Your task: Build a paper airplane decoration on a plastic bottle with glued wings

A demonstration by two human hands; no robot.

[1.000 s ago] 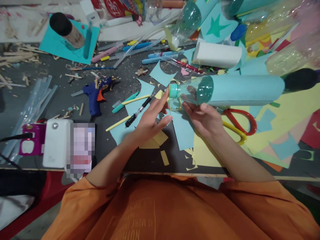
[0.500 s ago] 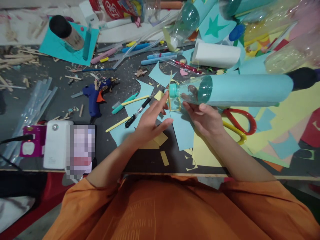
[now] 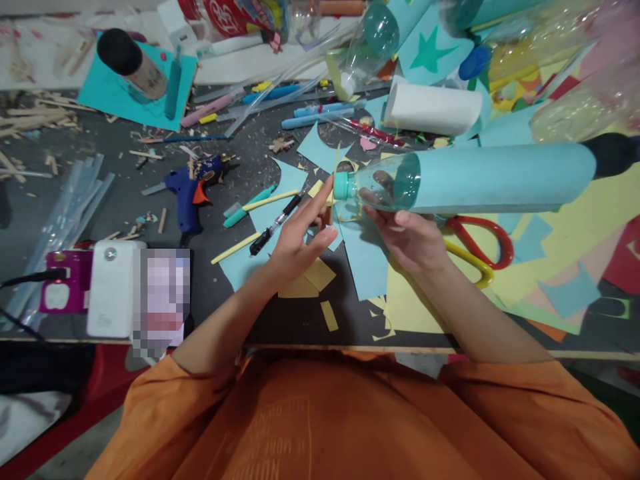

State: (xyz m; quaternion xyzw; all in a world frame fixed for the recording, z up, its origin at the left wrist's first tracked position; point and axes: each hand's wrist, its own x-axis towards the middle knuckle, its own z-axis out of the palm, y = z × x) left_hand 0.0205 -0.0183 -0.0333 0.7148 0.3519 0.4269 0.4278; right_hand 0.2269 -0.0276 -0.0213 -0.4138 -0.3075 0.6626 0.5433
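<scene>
A clear plastic bottle wrapped in light blue paper lies sideways above the table, its green cap pointing left and a dark piece at its right end. My right hand is under the bottle's clear shoulder and supports it, with fingers showing through the plastic. At the cap, my left hand has its fingers stretched out, the fingertips against or very near the cap. Light blue paper scraps and yellow scraps lie beneath.
Red-and-yellow scissors lie beside my right wrist. To the left are a blue glue gun, a black pen, a white power bank and a phone. Other bottles and a white roll stand behind.
The bottle has shifted slightly left at the cap end, and its right end has moved a little to the right. My left hand has moved slightly left, fingers still stretched.
</scene>
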